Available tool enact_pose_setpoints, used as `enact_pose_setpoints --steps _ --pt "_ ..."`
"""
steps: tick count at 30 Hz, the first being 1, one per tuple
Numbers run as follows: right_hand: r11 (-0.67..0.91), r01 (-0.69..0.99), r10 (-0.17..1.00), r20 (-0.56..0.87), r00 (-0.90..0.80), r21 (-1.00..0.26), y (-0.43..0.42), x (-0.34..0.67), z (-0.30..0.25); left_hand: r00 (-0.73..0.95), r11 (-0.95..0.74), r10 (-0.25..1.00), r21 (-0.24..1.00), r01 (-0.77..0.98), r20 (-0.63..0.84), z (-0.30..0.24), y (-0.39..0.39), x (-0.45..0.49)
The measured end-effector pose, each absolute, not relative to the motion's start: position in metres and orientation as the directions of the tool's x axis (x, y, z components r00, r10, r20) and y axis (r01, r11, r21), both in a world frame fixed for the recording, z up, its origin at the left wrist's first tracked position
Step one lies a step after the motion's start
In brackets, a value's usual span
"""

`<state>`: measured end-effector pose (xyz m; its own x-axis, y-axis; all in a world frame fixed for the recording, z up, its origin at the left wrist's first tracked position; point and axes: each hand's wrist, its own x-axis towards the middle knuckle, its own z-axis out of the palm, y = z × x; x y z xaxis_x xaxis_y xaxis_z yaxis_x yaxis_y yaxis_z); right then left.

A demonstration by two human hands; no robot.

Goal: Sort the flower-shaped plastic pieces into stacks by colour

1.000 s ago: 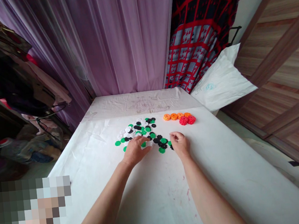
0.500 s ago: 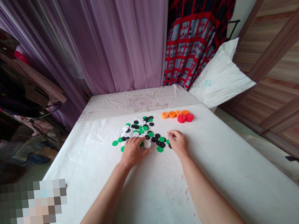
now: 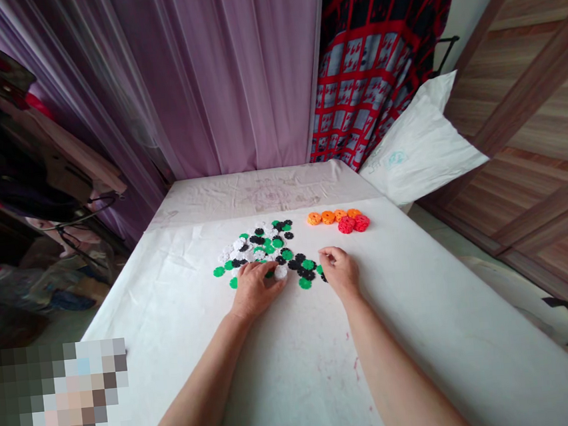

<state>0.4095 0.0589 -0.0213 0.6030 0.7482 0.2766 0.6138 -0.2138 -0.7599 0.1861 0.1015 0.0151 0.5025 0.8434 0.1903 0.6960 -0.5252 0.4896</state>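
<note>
A loose pile of green, black and white toothed plastic discs (image 3: 264,248) lies on a white-covered table (image 3: 423,307). My left hand (image 3: 254,288) rests palm down at the pile's near edge, fingers curled beside a white disc (image 3: 280,272) that it touches. At the pile's right edge my right hand (image 3: 338,271) is curled, its fingertips pinched over a black disc (image 3: 323,277). A row of orange discs (image 3: 333,216) and two red discs (image 3: 353,224) sits apart, farther back on the right.
Purple curtains (image 3: 221,78) hang behind the table. A red and black patterned cloth (image 3: 374,57) and a white pillow (image 3: 418,146) are at the back right, wooden panels on the right. Cluttered items fill the left side (image 3: 36,196).
Both hands have stayed at the pile's near edge with only slight finger movement. The view tilted a little, shifting everything upward in the picture.
</note>
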Motion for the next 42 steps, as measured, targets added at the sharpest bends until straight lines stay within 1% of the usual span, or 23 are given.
enact_pose_setpoints --steps 9,12,14,16,18,21,23,28,31,35,39,42 --pt "-0.212 0.607 0.739 0.281 0.612 -0.766 0.059 0.409 -0.022 0.491 -0.521 0.847 0.493 0.697 0.202 0.010 0.100 0.186" --pt "-0.213 0.609 0.738 0.283 0.613 -0.764 0.059 0.409 -0.022 0.497 -0.550 0.832 0.486 0.679 0.247 0.011 0.105 0.178" --pt "-0.214 0.611 0.737 0.284 0.613 -0.762 0.059 0.409 -0.022 0.461 -0.545 0.838 0.472 0.693 0.292 0.013 0.114 0.167" --pt "-0.210 0.616 0.738 0.289 0.609 -0.759 0.059 0.410 -0.022 0.377 -0.487 0.871 0.441 0.754 0.316 0.015 0.127 0.154" --pt "-0.205 0.623 0.740 0.297 0.603 -0.755 0.059 0.410 -0.023 0.329 -0.442 0.885 0.377 0.814 0.328 0.017 0.139 0.142" --pt "-0.196 0.631 0.736 0.313 0.601 -0.751 0.059 0.410 -0.024 0.377 -0.455 0.879 0.277 0.846 0.292 0.018 0.153 0.133" --pt "-0.188 0.634 0.734 0.322 0.599 -0.750 0.059 0.411 -0.025 0.418 -0.474 0.872 0.232 0.849 0.254 0.019 0.157 0.133" --pt "-0.187 0.636 0.738 0.320 0.594 -0.749 0.060 0.411 -0.025 0.459 -0.496 0.863 0.179 0.850 0.210 0.022 0.161 0.140" --pt "-0.191 0.635 0.733 0.321 0.599 -0.749 0.060 0.411 -0.025 0.460 -0.496 0.864 0.193 0.847 0.205 0.021 0.163 0.143" --pt "-0.200 0.633 0.734 0.315 0.602 -0.748 0.060 0.411 -0.024 0.436 -0.478 0.876 0.253 0.841 0.205 0.017 0.165 0.144" --pt "-0.201 0.629 0.738 0.307 0.602 -0.751 0.060 0.411 -0.023 0.406 -0.441 0.898 0.319 0.839 0.172 0.014 0.165 0.146" --pt "-0.199 0.629 0.734 0.311 0.604 -0.751 0.060 0.411 -0.023 0.402 -0.435 0.901 0.338 0.835 0.166 0.013 0.165 0.146"
